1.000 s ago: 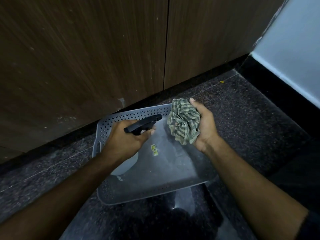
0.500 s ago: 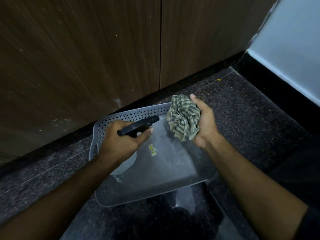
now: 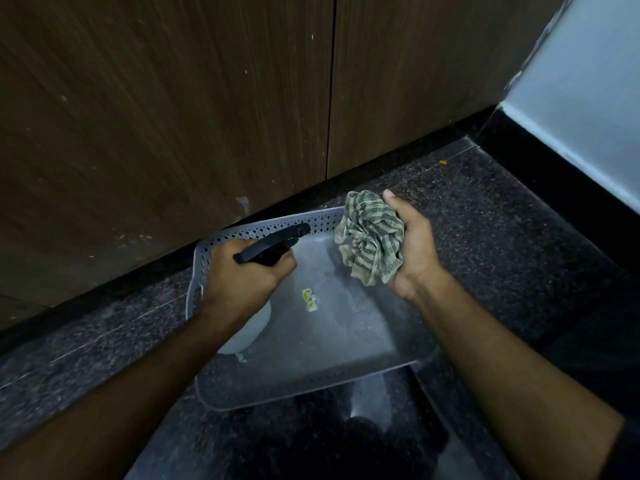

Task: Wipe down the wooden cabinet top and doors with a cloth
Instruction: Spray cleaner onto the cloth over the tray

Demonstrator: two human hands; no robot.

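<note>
The left hand [image 3: 242,275] is wrapped round the black trigger head of a spray bottle [image 3: 273,249], fingers curled tight on it, nozzle aimed across toward the cloth rather than at the wood; I judge the cloth is being wetted before any wiping. The bottle's pale body [image 3: 247,332] hangs below the wrist, over the left side of a grey perforated tray [image 3: 263,230] that sits on the floor with its far edge close to the foot of the cabinet. A small yellow sticker [image 3: 309,299] shows on the tray's bare middle.

Over the tray's far right corner the right hand [image 3: 414,249] grips the striped cloth [image 3: 372,237], bunched into a ball with fingers closed behind it and thumb up top, its face turned toward the nozzle, probably so drips land in the tray.

Behind stand two dark wooden cabinet doors [image 3: 173,116], a seam between them, with pale specks and a whitish smear low down; they look unwiped yet. The cabinet top is out of view. The floor [image 3: 485,220] is dark speckled stone, and a pale blue wall [image 3: 588,98] closes the right side. The light is dim.
</note>
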